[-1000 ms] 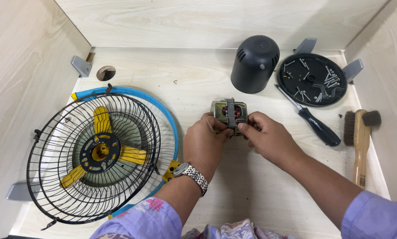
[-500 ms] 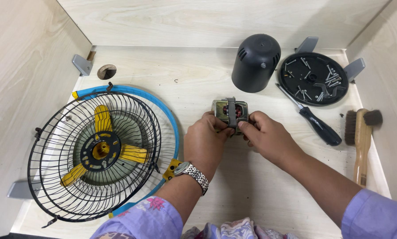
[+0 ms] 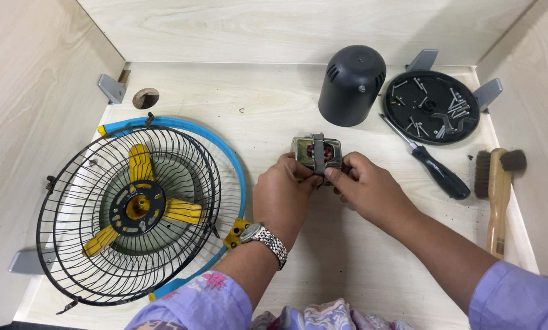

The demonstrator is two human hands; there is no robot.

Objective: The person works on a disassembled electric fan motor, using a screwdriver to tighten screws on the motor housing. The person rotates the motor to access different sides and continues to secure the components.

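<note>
- The small metal fan motor with copper windings and a grey strap across its top sits near the middle of the pale wooden bench, held between both hands.
- The left hand is curled closed on the motor's left side, fingertips pressed to its casing.
- The right hand grips the right side, thumb and fingers pinched at the strap.
- The motor looks dense and rigid, probably heavy for its size; the windings seem delicate, so the metal frame edges are the safer hold.
- To the left lies a black wire fan cage with yellow blades.
- Behind stand a black domed plastic motor cover and a round black plate holding loose screws, with a black-handled screwdriver beside it.
</note>
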